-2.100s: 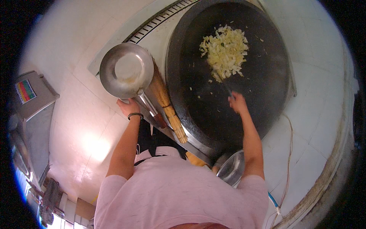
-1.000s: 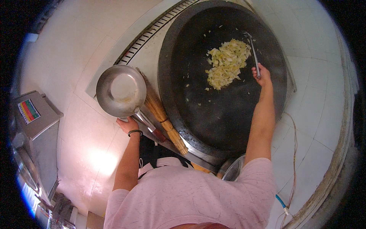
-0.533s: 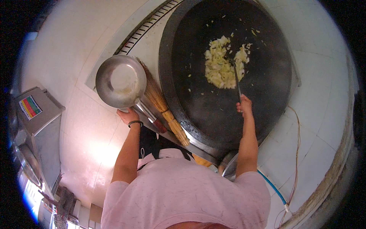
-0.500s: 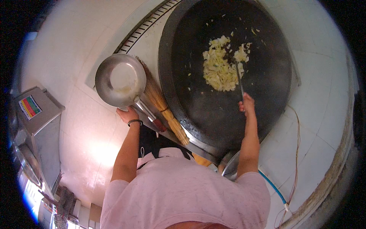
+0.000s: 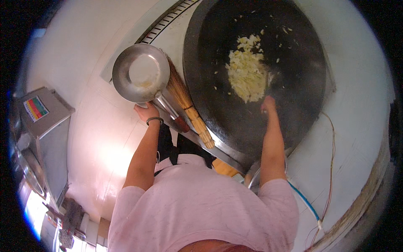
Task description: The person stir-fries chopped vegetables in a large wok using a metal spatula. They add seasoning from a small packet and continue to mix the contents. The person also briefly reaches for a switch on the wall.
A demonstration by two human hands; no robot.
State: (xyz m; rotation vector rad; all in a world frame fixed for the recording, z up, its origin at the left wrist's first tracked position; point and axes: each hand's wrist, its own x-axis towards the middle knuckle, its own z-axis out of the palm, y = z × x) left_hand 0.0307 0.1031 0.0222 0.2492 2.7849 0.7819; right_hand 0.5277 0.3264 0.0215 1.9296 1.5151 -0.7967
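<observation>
A heap of chopped, pale yellow-green cabbage [image 5: 245,73] lies in a large dark wok [image 5: 222,119], with a few shreds scattered around it. My right hand [image 5: 269,103] is closed on the handle of a spatula [image 5: 270,78], whose blade is smeared by motion at the heap's right side. At the left, my left hand [image 5: 147,112] rests at the counter edge just below a steel pan [image 5: 121,80]; some fingers show stretched out, others are hidden by the pan's rim. The pan's brown-tipped handle slants toward me. Between pan and wok lies a bamboo wok brush [image 5: 189,107].
A slotted drain [image 5: 168,19] runs behind the pan. On the right, a blue hose [image 5: 304,199] and thin wires [image 5: 333,155] cross the white tiles. A metal bowl [image 5: 253,174] sits partly under my right arm. A grey cabinet [image 5: 48,107] stands far left.
My right hand has pushed slightly forward with the spatula, and the small separate clump of cabbage at the right has joined the heap. The whole view has shifted a little.
</observation>
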